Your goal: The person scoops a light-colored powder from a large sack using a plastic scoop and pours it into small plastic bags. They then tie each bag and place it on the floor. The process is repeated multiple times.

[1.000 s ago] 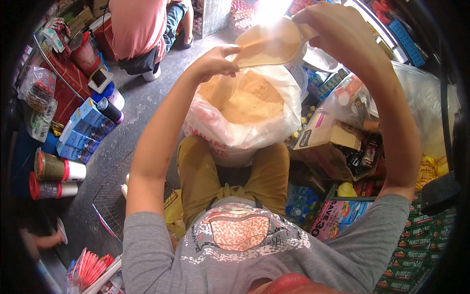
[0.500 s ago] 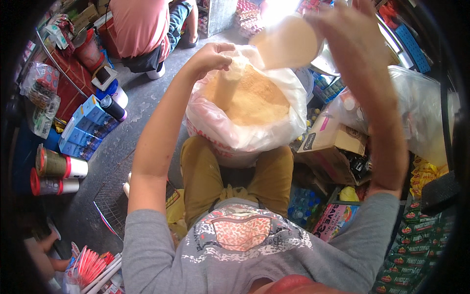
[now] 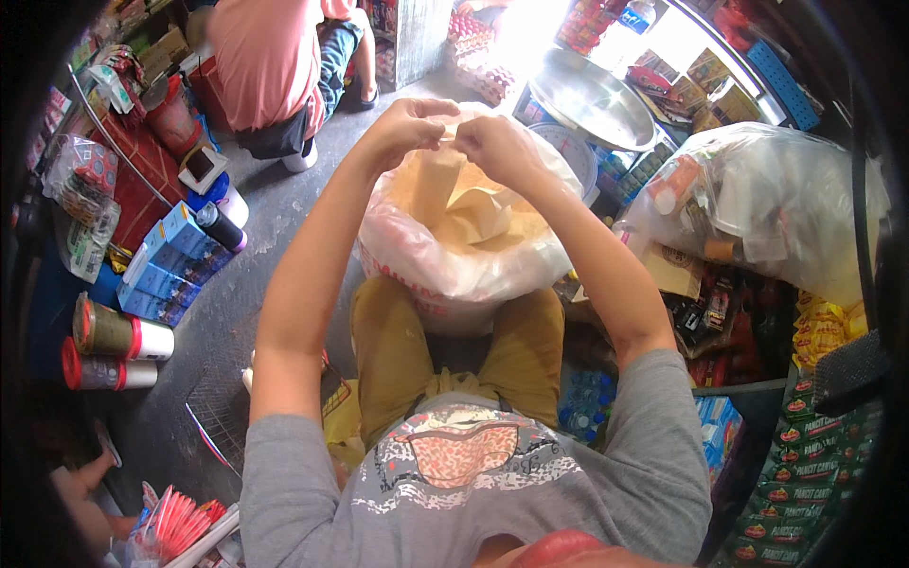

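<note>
— Where do we stand? Our left hand (image 3: pixel 405 128) and right hand (image 3: pixel 497 147) meet, fingertips touching, above the open sack (image 3: pixel 454 270), which sits between our knees.

— And inside the sack?

— A paper bag (image 3: pixel 454 194), pinched at its top by both hands. Behind the sack, to the right, we have the scale (image 3: pixel 579 151), with its pan (image 3: pixel 592 99) on top. Further right lies a stuffed plastic bag (image 3: pixel 776 204). On our left, two canisters (image 3: pixel 118 348) lie on the floor, well apart from the sack.
</note>
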Available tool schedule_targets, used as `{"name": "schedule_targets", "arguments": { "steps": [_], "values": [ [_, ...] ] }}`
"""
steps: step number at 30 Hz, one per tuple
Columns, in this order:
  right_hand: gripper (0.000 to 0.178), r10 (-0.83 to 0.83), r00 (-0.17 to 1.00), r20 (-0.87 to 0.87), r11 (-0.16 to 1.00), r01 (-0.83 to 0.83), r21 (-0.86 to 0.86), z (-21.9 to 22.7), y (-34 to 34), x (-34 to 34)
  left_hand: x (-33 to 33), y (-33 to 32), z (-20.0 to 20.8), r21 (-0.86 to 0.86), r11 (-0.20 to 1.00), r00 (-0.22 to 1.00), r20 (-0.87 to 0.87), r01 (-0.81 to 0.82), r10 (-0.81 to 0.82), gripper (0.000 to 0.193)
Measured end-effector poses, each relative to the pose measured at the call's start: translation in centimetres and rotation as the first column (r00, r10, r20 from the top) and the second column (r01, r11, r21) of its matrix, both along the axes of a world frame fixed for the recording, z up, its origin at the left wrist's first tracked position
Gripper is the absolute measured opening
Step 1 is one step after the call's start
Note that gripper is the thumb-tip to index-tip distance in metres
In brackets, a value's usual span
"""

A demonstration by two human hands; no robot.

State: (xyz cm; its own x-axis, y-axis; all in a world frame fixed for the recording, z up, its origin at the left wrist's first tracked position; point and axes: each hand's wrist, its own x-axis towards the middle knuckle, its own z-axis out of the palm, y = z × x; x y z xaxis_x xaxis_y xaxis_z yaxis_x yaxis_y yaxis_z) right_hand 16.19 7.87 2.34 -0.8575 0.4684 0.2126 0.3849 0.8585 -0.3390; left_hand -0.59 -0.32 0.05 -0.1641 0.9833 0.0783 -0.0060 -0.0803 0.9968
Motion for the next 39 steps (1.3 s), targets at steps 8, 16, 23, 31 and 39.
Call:
{"name": "schedule_targets", "arguments": {
  "steps": [8, 16, 23, 31, 39],
  "values": [
    [0.019, -0.010, 0.888, -0.461, 0.985, -0.070, -0.157, 10.9, 7.6, 1.2, 0.0, 1.2, -0.3, 0.541, 0.733, 0.682, -0.350, -0.413, 0.643, 0.036],
    [0.014, -0.033, 0.587, -0.809, 0.952, -0.229, -0.205, 16.6, 20.8, 5.0, 7.1, -1.9, -9.3, 0.114, 0.980, 0.480, -0.859, -0.161, 0.179, 0.011],
    [0.024, -0.282, 0.811, -0.513, 0.890, 0.420, 0.174, 9.4, 20.3, 9.5, 8.1, -5.3, -6.4, 0.352, 0.924, 0.347, -0.856, -0.149, 0.382, 0.033],
    [0.023, -0.259, 0.836, -0.483, 0.959, 0.283, -0.025, 8.6, 18.7, 12.1, 3.2, -17.5, -8.7, 0.247, 0.776, 0.530, -0.609, -0.581, 0.590, 0.032],
    [0.025, -0.116, 0.755, -0.646, 0.888, 0.370, 0.273, 6.1, 18.5, 12.5, 3.2, -26.3, -15.8, -0.015, 0.595, 0.491, -0.583, -0.803, 0.648, 0.028]
  ]
}}
